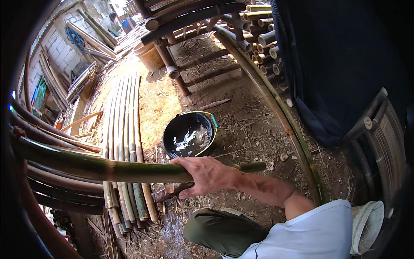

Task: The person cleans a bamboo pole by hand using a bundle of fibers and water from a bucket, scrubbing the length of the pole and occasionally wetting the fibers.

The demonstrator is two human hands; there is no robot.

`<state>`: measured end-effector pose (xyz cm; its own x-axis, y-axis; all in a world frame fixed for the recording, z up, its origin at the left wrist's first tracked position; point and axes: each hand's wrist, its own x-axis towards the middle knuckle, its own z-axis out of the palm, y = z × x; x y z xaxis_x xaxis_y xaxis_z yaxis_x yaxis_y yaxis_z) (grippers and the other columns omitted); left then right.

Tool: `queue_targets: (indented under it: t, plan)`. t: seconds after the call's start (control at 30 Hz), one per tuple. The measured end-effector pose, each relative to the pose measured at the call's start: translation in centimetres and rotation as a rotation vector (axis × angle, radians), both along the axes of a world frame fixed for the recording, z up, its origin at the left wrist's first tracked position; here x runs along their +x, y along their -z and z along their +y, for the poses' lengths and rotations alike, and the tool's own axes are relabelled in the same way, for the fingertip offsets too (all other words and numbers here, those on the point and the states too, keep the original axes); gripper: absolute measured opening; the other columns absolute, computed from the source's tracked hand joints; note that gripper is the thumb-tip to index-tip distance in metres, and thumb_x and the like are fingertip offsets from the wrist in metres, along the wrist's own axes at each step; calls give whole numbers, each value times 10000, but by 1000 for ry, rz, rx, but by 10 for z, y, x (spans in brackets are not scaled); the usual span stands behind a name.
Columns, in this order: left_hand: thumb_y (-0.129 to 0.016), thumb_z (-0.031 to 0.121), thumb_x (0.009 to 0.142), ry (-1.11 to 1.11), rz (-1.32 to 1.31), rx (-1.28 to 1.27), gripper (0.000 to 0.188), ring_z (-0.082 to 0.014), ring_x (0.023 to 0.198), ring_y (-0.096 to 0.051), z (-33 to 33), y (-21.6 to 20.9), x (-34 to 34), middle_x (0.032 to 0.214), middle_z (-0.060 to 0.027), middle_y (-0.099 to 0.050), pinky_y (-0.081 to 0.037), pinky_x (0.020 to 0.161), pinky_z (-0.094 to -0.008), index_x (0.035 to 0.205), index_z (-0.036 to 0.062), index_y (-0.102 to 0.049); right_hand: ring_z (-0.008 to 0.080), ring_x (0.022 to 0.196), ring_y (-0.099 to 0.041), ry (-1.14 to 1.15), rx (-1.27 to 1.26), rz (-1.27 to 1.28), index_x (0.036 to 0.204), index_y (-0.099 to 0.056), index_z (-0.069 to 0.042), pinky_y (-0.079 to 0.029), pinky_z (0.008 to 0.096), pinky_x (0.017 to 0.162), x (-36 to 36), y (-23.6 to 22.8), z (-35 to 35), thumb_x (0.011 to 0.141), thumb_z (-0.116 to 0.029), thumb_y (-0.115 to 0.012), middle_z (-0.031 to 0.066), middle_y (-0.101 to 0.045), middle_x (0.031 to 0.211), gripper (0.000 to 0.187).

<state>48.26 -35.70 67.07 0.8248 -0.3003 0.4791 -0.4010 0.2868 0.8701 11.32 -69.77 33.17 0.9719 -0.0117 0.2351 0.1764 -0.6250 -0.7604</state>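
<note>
One hand (pixel 209 172) shows in the head view, low in the middle of the frame; from the way its forearm runs in from the lower right past a pale sleeve, it reads as the right hand, though that is a judgement. Its fingers are curled over the top of a long green bamboo pole (pixel 108 167), pressed together in a wrap with the thumb tucked beneath, which seems to steady the round, smooth stalk where it lies level across the frame from the left edge to just right of centre. No other hand can be seen. Just above the knuckles, a black round bucket (pixel 188 134) with a yellow-green wire handle stands on the dirt floor (pixel 250 129); whitish scraps lie at its bottom. Left of the bucket, a row of split bamboo slats (pixel 125 142) lies side by side, flat and ribbed, green fading to tan, running from the upper centre down to the lower left. Upper frame holds a rack of dark bamboo poles (pixel 194 17), and their cut round ends show at the upper right. Shavings and chips litter the earth throughout.
</note>
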Motion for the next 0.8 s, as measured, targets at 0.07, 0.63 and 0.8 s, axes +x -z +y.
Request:
queue_targets:
  t: [0.07,0.63,0.8]
  plan:
    - [-557,354,1013,94,104,-8,386,-182,871,-637,-83,48,-64,939,-53,-608,-520,919,-403,1262,59,-566,334,960,-685,133,12,-105,1312,-443,-15,-569,462,848,-46,-10,-6,789,-375,-792,193,-646,1062,725]
    - [-558,713,880,548,-331,405,808,-202,975,-658,-265,135,-311,1039,-121,-664,-574,803,-350,1220,-19,-611,161,679,-664,640,350,138,1030,-612,-21,-513,320,609,-251,-41,17,771,-203,-804,45,-664,772,370]
    - [-505,673,936,459,-392,649,745,-213,1029,-647,-246,162,-280,1149,-115,-653,-534,851,-359,1216,-9,-612,135,576,-638,743,507,277,904,-553,1,-536,302,512,-295,-10,31,788,-19,-719,52,-616,713,203]
